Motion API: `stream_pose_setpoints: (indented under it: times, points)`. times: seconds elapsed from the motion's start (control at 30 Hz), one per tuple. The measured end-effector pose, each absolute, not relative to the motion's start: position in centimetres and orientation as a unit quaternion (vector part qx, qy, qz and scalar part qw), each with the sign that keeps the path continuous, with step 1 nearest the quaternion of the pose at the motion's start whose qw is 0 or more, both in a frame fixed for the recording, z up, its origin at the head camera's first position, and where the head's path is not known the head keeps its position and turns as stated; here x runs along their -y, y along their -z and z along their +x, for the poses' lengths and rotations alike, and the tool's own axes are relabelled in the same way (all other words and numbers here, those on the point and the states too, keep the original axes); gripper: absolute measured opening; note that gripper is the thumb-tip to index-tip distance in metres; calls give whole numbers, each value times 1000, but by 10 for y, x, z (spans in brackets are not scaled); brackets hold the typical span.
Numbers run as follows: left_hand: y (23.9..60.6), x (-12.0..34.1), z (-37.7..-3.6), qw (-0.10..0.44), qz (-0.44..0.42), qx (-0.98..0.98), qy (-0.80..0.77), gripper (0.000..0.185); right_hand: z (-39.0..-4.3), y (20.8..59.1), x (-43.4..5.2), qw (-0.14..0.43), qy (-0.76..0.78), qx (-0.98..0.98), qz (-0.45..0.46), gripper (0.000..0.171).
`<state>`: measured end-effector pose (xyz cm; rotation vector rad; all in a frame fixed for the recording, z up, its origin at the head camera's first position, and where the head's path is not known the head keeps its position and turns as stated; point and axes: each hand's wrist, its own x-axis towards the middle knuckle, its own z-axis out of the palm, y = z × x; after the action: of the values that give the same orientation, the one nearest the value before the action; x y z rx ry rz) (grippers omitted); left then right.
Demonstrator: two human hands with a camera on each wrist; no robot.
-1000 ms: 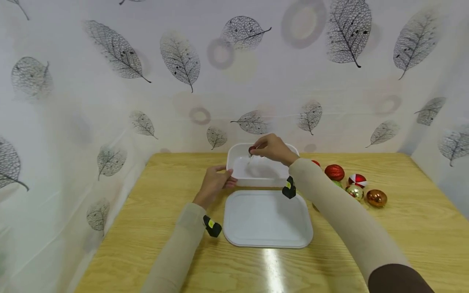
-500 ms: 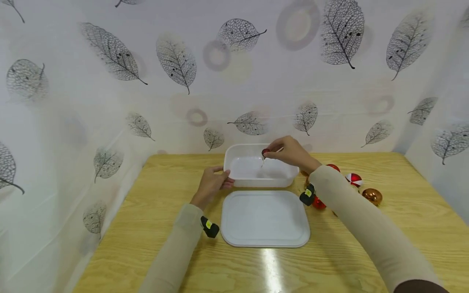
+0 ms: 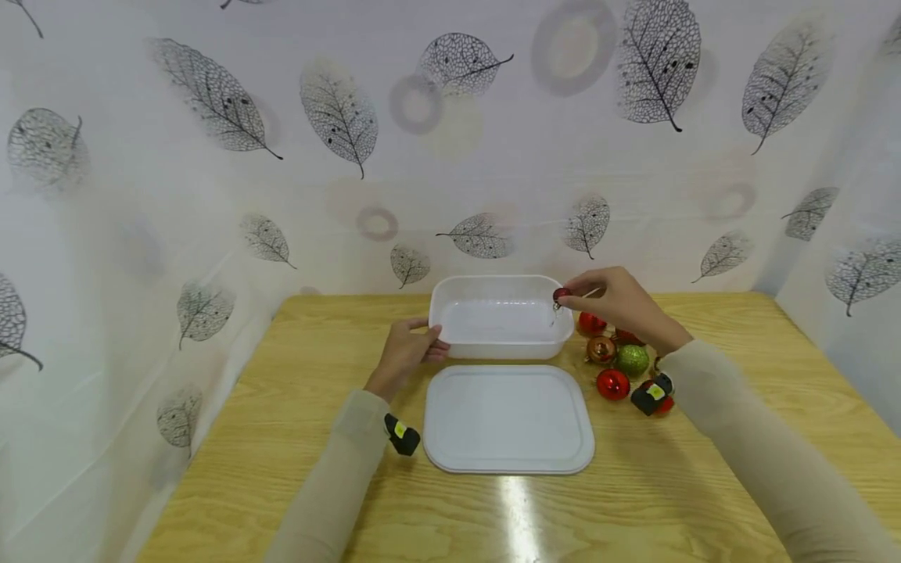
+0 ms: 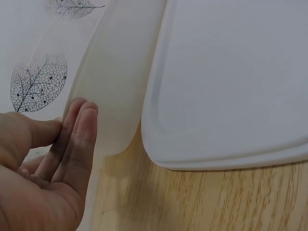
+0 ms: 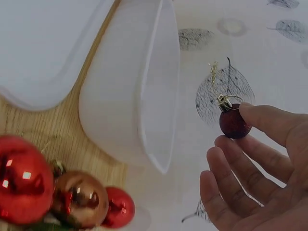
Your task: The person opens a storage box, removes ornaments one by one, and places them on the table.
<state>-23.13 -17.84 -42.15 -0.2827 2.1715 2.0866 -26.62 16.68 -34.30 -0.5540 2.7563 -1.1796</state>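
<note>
A small dark red Christmas bauble (image 5: 235,122) with a gold cap and cord is pinched between the thumb and fingers of my right hand (image 3: 615,303). That hand hovers over the right end of a white plastic box (image 3: 503,350), whose inside shows no contents. At the box's left end, my left hand (image 3: 407,352) grips the rim, thumb on one side and fingers on the other, as the left wrist view shows. In front of the box lies its white lid (image 3: 510,420), flat on the table.
Several baubles sit on the wooden table (image 3: 281,438) right of the box, among them a green bauble (image 3: 632,360), a copper bauble (image 3: 601,349) and a shiny red bauble (image 3: 613,384). A leaf-patterned curtain (image 3: 486,172) rises behind the table.
My right hand has moved rightward with the bauble, from above the middle of the box to its right end, uncovering more baubles. The left hand stays on the rim.
</note>
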Motion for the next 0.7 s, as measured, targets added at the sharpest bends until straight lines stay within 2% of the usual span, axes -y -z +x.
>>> stream_pose_setpoints:
  times: [0.3, 0.7]
  points:
    - [420, 178, -231, 57, -100, -723, -681, 36, -241, 338, -217, 57, 377, -917, -114, 57]
    - [420, 177, -231, 61, -101, -724, -679, 39, -205, 360, -285, 58, 350, -931, -80, 55]
